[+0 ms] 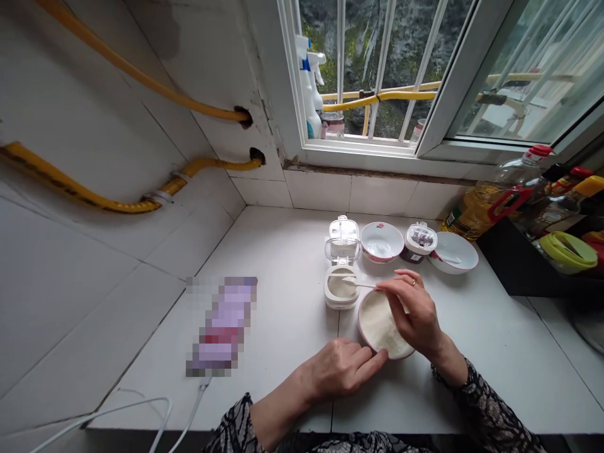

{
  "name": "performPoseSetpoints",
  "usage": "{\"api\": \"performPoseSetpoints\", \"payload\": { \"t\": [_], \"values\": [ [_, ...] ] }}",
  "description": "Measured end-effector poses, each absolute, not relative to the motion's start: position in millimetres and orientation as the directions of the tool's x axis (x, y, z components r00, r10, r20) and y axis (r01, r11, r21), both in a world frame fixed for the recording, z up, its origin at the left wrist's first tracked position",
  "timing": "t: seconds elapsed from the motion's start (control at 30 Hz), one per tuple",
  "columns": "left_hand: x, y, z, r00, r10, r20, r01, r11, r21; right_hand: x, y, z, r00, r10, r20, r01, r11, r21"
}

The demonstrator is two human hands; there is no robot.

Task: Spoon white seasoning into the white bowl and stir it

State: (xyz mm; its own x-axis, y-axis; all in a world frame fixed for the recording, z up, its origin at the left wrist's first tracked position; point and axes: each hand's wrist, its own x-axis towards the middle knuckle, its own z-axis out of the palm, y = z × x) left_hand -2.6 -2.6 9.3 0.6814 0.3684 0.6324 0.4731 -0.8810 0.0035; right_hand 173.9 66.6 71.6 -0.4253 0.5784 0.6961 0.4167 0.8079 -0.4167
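Note:
My right hand (415, 311) pinches the handle of a small white spoon (361, 285), above a bowl. The spoon's head is at the mouth of a white container (341, 296) with pale powder inside; its clear lid is flipped up behind it. Just right of the container is a pink-rimmed bowl (380, 321) of off-white powder, partly hidden by my right hand. My left hand (342, 368) rests at the bowl's front-left edge, fingers curled, with a fingertip touching the rim.
Behind stand a white bowl (382, 242), a lidded jar (419, 242) and another bowl (454, 253). An oil bottle (486, 195) and a black rack (509, 258) of bottles are at the right. A blurred purple object (226, 321) with a white cable lies left.

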Motion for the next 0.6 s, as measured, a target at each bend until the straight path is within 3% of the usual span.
{"api": "performPoseSetpoints", "payload": {
  "t": [0.17, 0.43, 0.6],
  "values": [
    [-5, -3, 7, 0.695, 0.368, 0.618, 0.472, -0.881, -0.007, 193, 67, 82, -0.298, 0.700, 0.649, 0.466, 0.700, -0.541],
    [-5, -2, 7, 0.686, 0.366, 0.629, 0.455, -0.890, 0.021, 189, 66, 66, -0.552, 0.622, 0.556, 0.477, 0.782, -0.401],
    [-5, -3, 6, 0.700, 0.370, 0.611, 0.455, -0.890, 0.018, 186, 62, 61, -0.453, 0.769, 0.450, 0.482, 0.637, -0.602]
  ]
}}
